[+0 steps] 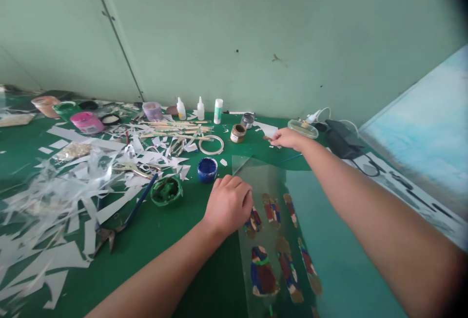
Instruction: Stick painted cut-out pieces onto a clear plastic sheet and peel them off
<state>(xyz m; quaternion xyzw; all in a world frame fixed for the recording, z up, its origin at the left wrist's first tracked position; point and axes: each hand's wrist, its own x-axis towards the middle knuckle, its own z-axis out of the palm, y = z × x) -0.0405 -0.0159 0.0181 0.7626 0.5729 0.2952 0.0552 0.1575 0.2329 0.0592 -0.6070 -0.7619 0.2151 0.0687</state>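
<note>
My left hand (228,206) is curled closed at the left edge of a clear plastic sheet (270,232); whatever its fingers may hold is hidden. Painted figures (263,271) in brown, blue, red and green show on the sheet. Farther back, my right hand (287,137) reaches down to the table with its fingers pinched together. A small brown thing (268,138) shows at those fingertips, too small to name, beside white paper scraps. Close to my left hand stand a jar of blue paint (207,169) and a cup of green paint (166,191).
Cut paper and plastic strips (58,201) cover the left side, with pliers (124,215) among them. Glue bottles (201,109), a glue stick (218,111), a brown paint jar (238,133) and a pink paint tub (87,123) stand near the wall. A dark object (341,140) lies at right.
</note>
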